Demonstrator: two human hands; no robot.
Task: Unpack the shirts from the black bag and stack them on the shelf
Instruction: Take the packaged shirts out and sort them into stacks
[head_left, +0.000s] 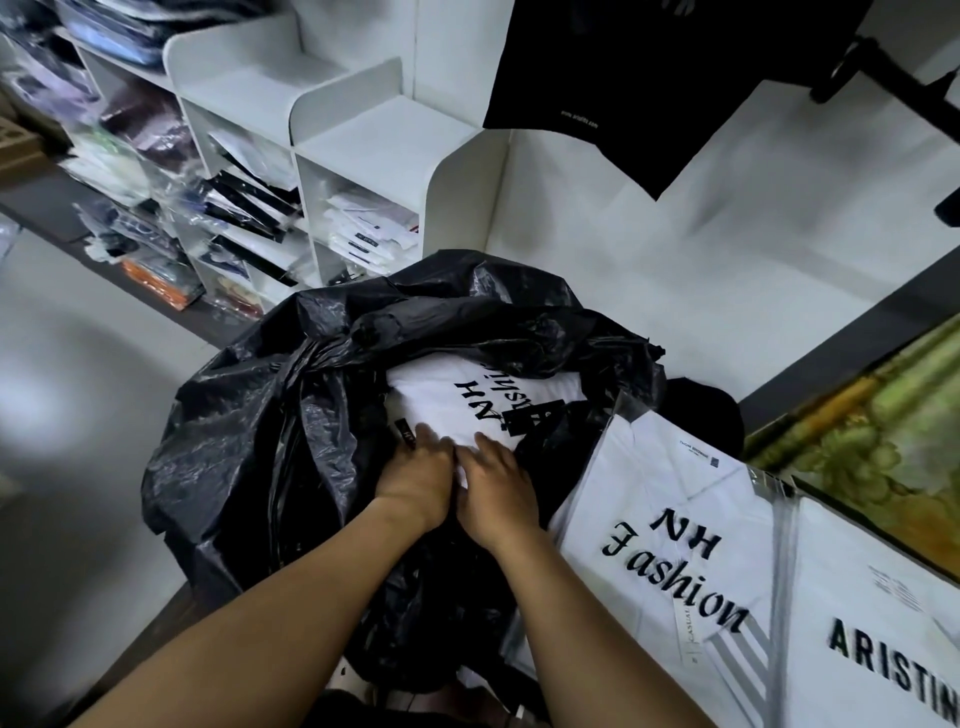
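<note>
Unpacking judged midway: left hand and right hand, fingers flat, rest on a packed shirt inside the black bag, centre; two packets lie outside at 4 o'clock; shelf, 11 o'clock.

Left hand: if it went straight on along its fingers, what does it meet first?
Left hand rests on the white NH shirt in the black bag, so that shirt is first; beyond it, probably the bag's crumpled far side. Depth unclear.
</note>
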